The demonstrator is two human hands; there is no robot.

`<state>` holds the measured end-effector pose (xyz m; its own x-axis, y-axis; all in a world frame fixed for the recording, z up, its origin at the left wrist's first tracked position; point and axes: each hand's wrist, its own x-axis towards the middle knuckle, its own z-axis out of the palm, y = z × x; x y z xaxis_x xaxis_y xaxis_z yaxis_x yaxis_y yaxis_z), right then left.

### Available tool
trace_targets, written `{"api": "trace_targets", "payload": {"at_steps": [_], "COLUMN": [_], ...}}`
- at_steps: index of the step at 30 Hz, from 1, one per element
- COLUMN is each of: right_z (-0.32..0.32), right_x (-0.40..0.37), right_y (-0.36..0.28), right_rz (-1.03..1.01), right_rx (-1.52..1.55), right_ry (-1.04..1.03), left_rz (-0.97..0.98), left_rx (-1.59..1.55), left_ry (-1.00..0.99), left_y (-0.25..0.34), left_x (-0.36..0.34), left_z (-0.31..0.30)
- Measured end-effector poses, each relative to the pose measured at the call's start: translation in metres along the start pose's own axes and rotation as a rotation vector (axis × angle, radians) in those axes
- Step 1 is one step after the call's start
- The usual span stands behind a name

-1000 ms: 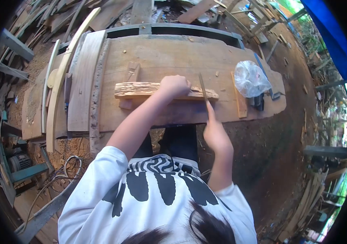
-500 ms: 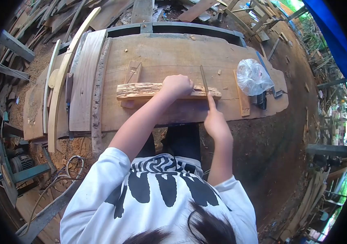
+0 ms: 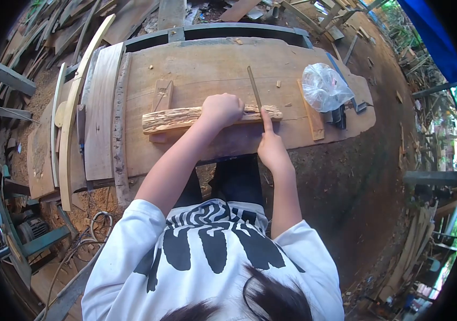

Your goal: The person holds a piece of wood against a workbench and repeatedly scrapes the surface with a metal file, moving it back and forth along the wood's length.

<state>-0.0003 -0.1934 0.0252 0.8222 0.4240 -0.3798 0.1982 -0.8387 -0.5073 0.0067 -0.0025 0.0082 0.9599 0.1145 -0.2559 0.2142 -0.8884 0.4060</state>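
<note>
A rough, furrowed strip of wood (image 3: 172, 120) lies crosswise on the wooden bench top, raised on a short block (image 3: 162, 95) under its left part. My left hand (image 3: 222, 109) is closed over the strip near its middle, pressing down on it. In my right hand (image 3: 274, 151) is a long, narrow metal file (image 3: 253, 85), its far end pointing away from me. The index finger lies stretched along the tool, while the other fingers curl round its hidden handle. The file crosses the strip's top near the right end.
A clear plastic bag (image 3: 325, 88) sits at the bench's right side, beside a narrow wooden slat (image 3: 311, 115) and a dark object (image 3: 337, 117). Planks (image 3: 104, 115) and a long curved strip (image 3: 70, 123) lie at the left. Scrap wood is heaped beyond, and a motor (image 3: 33, 227) stands lower left.
My view has shifted, so the bench appears higher and farther left. The file and my right hand have moved slightly away from me across the strip. My left hand keeps its hold.
</note>
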Motion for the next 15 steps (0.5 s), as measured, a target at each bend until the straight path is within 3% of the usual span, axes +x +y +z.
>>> {"api": "trace_targets", "payload": {"at_steps": [9, 15], "right_z": [-0.012, 0.01], "right_x": [-0.105, -0.026], "right_y": [-0.002, 0.003], "right_rz": [0.138, 0.007], "right_rx": [-0.067, -0.003], "right_ry": [-0.186, -0.037], "left_rz": [0.028, 0.026], "left_rx": [-0.014, -0.021], "left_ry": [0.003, 0.073], "left_y": [-0.005, -0.002], "left_x": [0.004, -0.001], "left_z": [0.002, 0.003]}}
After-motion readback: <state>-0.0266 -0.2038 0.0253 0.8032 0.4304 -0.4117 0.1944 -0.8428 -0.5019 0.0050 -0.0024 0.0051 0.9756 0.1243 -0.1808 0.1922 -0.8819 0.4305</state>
